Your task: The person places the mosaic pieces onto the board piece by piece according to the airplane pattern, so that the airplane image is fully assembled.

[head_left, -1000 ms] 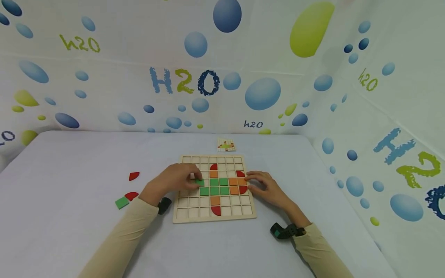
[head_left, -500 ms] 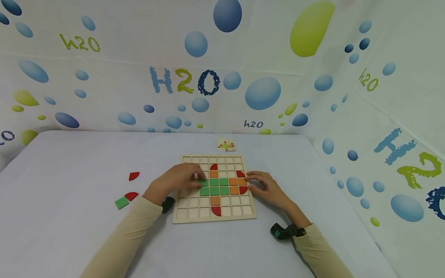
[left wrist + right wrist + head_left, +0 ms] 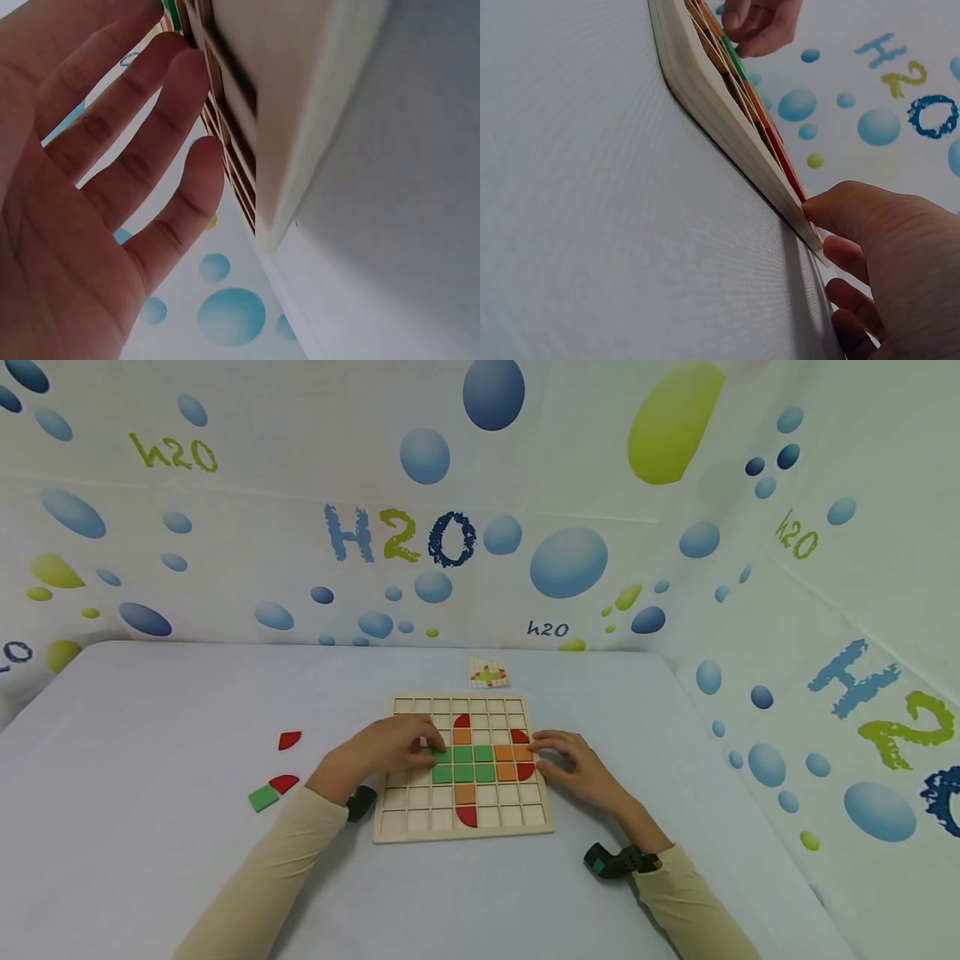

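A wooden grid board [image 3: 405, 820] lies on the white table, holding a pattern of green, orange and red tiles. My left hand [image 3: 382, 748] is over its left side, thumb and index fingertips at a green square tile [image 3: 441, 755] that lies in the grid. In the left wrist view the other fingers [image 3: 142, 161] extend loosely beside the board; the thumb is hidden. At the right edge my right hand [image 3: 577, 764] rests its fingertips against the board. The right wrist view shows its thumb [image 3: 844, 214] on the board's rim, near a red tile.
On the table left of the board lie a red quarter-round tile [image 3: 288, 740], another red tile [image 3: 283, 783] and a green square tile [image 3: 262, 797]. Behind the board lies a small pattern card [image 3: 488, 673]. A printed curtain hangs behind the table.
My left hand has moved slightly right, bringing the green tile into line above the green tile in the row below. The right hand stays at the board's edge.
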A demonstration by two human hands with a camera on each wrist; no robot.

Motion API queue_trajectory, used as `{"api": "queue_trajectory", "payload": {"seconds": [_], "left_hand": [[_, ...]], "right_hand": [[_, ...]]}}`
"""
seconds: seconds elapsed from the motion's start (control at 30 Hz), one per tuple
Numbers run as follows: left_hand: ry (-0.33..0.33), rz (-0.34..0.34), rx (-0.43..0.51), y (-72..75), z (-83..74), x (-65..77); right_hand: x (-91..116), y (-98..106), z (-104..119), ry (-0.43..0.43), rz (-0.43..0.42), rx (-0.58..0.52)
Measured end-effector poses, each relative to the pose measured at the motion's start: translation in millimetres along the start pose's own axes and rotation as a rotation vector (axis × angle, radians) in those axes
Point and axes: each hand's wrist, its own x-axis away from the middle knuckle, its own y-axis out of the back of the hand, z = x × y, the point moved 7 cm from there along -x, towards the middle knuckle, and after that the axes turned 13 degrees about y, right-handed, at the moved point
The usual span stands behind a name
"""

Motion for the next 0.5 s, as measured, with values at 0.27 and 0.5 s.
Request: {"api": "queue_trajectory", "payload": {"seconds": [0.27,0.5], "left_hand": [[0.032,-0.004,0.073,8.1,12.8,8.1],[0.082,0.000,0.043,14.1,23.9,16.0]], "right_hand": [[-0.5,-0.2,-0.3,0.011,-0.003,0.006],[0.0,-0.4,-1.5,-0.009,-0.005,-0.003]]}}
